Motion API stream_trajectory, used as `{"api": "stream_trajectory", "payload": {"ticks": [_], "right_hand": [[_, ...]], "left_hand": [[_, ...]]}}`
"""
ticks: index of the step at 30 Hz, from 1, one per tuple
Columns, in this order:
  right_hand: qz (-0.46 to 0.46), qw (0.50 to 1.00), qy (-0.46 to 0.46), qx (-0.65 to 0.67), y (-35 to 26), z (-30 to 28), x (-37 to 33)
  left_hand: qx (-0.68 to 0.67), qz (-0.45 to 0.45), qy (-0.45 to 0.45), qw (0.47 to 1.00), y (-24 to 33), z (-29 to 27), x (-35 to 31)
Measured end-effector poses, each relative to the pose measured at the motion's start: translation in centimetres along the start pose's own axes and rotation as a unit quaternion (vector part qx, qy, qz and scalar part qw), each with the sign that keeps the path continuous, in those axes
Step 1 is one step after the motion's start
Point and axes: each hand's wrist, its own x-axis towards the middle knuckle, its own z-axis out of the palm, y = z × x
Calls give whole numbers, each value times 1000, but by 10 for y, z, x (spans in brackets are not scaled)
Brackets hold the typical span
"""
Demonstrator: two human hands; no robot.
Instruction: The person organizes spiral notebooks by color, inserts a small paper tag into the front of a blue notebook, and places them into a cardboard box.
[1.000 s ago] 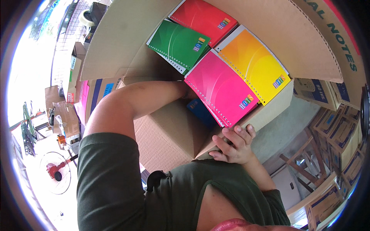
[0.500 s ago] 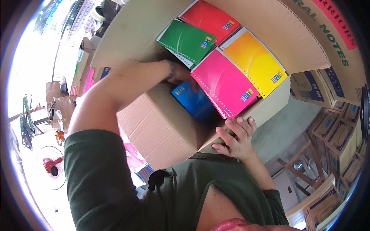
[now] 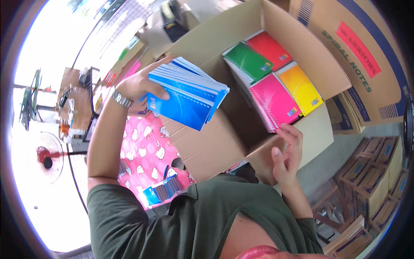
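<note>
My left hand (image 3: 139,85), with a metal watch at the wrist, grips a fanned stack of blue spiral notebooks (image 3: 183,101). It holds them above the left side of an open cardboard box (image 3: 207,144). Inside the box lie stacks of notebooks: green (image 3: 246,61), red (image 3: 268,46), pink (image 3: 275,100) and yellow (image 3: 299,87). A dark gap shows left of the pink and green stacks. At the box's near right edge is my right hand (image 3: 289,157), thumb apart from the fingers, fingertips by the pink stack's corner; it holds nothing.
A pink patterned cloth (image 3: 144,144) covers a surface at the left, bearing another row of blue notebooks (image 3: 161,192). A fan (image 3: 46,157) stands far left. Behind the box is a tape dispenser (image 3: 172,21). A large carton (image 3: 319,32) and several stacked cartons (image 3: 366,172) line the right.
My left hand has come up out of the box, leftward, with the blue notebooks in it. The box appears farther right in view. My right hand stays at its near edge.
</note>
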Motion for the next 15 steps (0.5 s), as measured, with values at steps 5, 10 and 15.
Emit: {"api": "stream_trajectory", "payload": {"ticks": [5,10,15], "right_hand": [[149,902,-172,366,-51,66,39],[229,827,-338,387,-91,147,50],[325,757,-406,396,-110,203,52]], "left_hand": [[-396,104,78,909,-110,4,-88],[-613,153,161,758,-211,79,-124],[-700,136,176,678,-255,100,-158]]}}
